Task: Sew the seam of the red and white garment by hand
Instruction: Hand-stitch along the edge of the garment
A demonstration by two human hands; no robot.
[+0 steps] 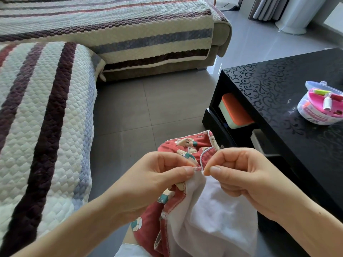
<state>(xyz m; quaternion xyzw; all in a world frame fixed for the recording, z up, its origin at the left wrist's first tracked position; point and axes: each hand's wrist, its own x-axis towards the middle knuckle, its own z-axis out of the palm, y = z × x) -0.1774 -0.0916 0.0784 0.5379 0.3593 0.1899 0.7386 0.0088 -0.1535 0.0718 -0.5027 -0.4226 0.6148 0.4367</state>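
Note:
The red and white garment [187, 216] hangs over my lap at the bottom centre, red printed cloth outside and white lining inside. My left hand [157, 180] pinches its piped edge between thumb and forefinger at the seam. Right beside it, my right hand [241, 175] has thumb and forefinger pinched together at the same spot, where a thin needle [202, 171] just shows. The thread is too fine to make out.
A black patterned coffee table [278, 93] stands to the right, with a round clear sewing kit [321, 104] of thread spools on top and an orange-lidded box [235, 112] on its shelf. A striped quilted sofa [46, 117] runs along the left and back. Grey tile floor lies between.

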